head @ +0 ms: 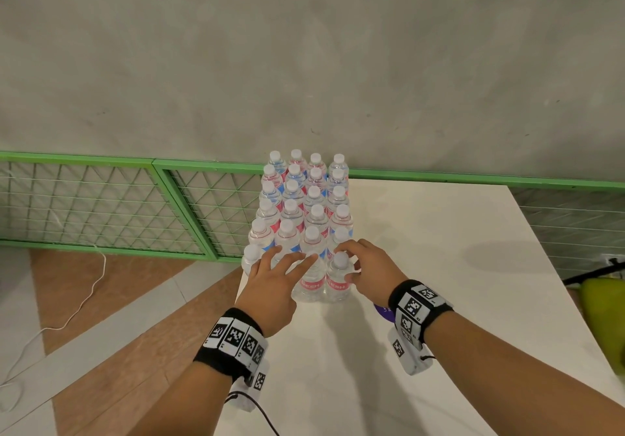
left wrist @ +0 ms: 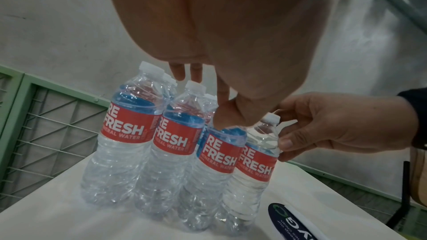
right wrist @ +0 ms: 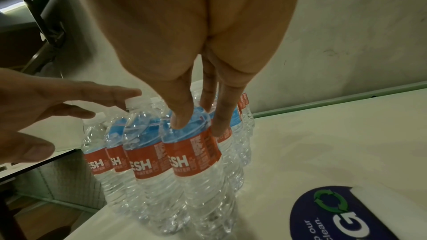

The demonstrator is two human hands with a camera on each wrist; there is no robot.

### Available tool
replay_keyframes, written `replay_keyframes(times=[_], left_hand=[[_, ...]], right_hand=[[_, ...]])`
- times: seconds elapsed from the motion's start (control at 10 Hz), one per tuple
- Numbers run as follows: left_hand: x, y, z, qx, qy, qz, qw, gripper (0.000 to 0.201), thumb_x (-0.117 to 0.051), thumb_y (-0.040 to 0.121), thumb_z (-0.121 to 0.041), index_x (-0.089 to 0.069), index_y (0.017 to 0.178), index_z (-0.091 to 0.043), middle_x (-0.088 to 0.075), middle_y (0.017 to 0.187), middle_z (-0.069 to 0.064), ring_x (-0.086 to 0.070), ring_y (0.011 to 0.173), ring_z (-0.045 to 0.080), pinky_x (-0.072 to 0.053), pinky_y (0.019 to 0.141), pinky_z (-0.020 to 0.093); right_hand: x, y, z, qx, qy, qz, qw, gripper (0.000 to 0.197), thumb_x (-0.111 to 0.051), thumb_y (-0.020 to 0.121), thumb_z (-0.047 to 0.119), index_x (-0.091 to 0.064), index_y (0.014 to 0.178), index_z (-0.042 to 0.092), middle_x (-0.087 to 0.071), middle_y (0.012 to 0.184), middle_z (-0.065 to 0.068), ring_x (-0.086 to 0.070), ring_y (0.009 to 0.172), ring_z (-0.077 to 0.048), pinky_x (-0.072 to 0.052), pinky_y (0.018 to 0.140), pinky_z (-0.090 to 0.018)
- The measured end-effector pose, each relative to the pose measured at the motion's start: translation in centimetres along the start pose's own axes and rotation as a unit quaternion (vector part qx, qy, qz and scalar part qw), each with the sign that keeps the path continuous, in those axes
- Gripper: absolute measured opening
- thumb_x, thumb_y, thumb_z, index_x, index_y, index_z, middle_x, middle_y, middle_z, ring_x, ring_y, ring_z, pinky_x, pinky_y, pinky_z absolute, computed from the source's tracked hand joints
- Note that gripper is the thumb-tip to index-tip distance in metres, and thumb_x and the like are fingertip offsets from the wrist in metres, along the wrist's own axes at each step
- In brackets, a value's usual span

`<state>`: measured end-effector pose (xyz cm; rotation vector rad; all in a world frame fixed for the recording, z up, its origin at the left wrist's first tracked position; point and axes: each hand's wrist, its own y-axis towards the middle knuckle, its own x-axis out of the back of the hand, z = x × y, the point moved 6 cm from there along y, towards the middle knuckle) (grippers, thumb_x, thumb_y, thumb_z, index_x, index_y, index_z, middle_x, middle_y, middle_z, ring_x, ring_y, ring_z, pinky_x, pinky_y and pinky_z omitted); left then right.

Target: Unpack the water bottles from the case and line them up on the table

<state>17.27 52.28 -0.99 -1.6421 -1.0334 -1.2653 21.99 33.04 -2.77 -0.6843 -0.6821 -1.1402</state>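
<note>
The bottles (head: 301, 205) stand upright in a tight four-wide block at the left edge of the white worktop (head: 439, 249), shoulder to shoulder under what looks like clear shrink film, which would explain why none has come loose yet. The right hand (head: 367, 271) curls thumb and fingers round the neck of the nearest right-corner bottle (head: 338, 281), probably to work it free of the pack. The left hand (head: 270, 286) is spread, fingers straight and apart, over the caps of the front row, most likely steadying the pack; whether its fingertips actually touch is hard to tell. The film itself barely shows, so I cannot say where it is torn. A purple sticker (right wrist: 342, 213) lies near the pack, cut off in every view, and the back rows are mostly hidden.
</note>
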Motion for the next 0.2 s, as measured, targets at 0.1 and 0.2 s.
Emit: replay_keyframes(times=[0.1, 0.2], left_hand=[[0.4, 0.1, -0.2, 0.002, -0.009, -0.004, 1.000, 0.090, -0.055, 0.081, -0.013, -0.008, 0.151, -0.046, -0.021, 0.154, -0.017, -0.007, 0.146, 0.028, -0.018, 0.116, 0.046], [1.4, -0.8, -0.8, 0.001, -0.044, -0.066, 0.997, 0.087, -0.057, 0.078, -0.012, -0.019, 0.148, -0.045, -0.029, 0.149, -0.017, -0.020, 0.140, 0.024, -0.029, 0.111, 0.044]], right_hand=[[0.5, -0.4, 0.0, -0.016, -0.019, 0.004, 1.000, 0.066, -0.074, 0.079, 0.021, -0.042, 0.136, 0.033, -0.053, 0.118, 0.002, -0.055, 0.093, -0.013, -0.050, 0.090, -0.030], [2.2, -2.5, -0.1, -0.023, -0.037, 0.014, 0.999, 0.056, -0.070, 0.083, 0.034, -0.044, 0.133, 0.031, -0.050, 0.119, 0.002, -0.058, 0.104, -0.017, -0.049, 0.092, -0.030]])
